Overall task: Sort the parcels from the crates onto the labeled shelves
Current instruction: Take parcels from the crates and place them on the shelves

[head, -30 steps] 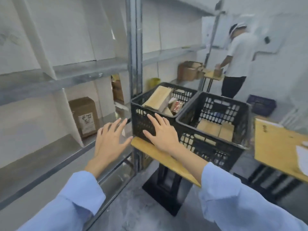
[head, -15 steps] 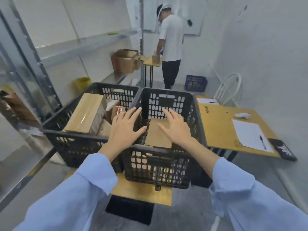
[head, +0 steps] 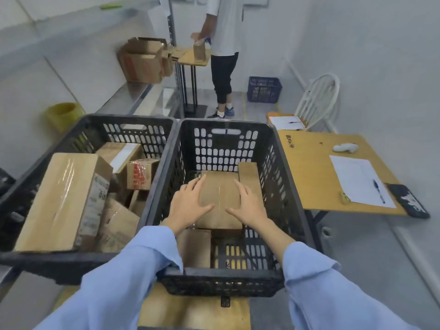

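While our left hand (head: 190,207) and right hand (head: 248,207) are hanging inside the right-hand crate (head: 294,186), we are holding our fingers straight and spread, gripping nothing, over the brown parcel (head: 220,194) lying flat in it.

- One view: head cam worn by the person, wide-angle, edges bent.
- Faces fwd & steeply down into the right crate (head: 226,122), which fills frame ctr; v. close, its near rim at 6 o'clock.
- Sleeves (head: 133,270) at 5 and 7 o'clock; left hand (head: 190,206) and right hand (head: 250,208) at ctr, close to lens.
- Left crate (head: 128,117) at 9 o'clock, desk (head: 309,177) at 3 o'clock, 2nd person (head: 226,25) far off at 12 o'clock.
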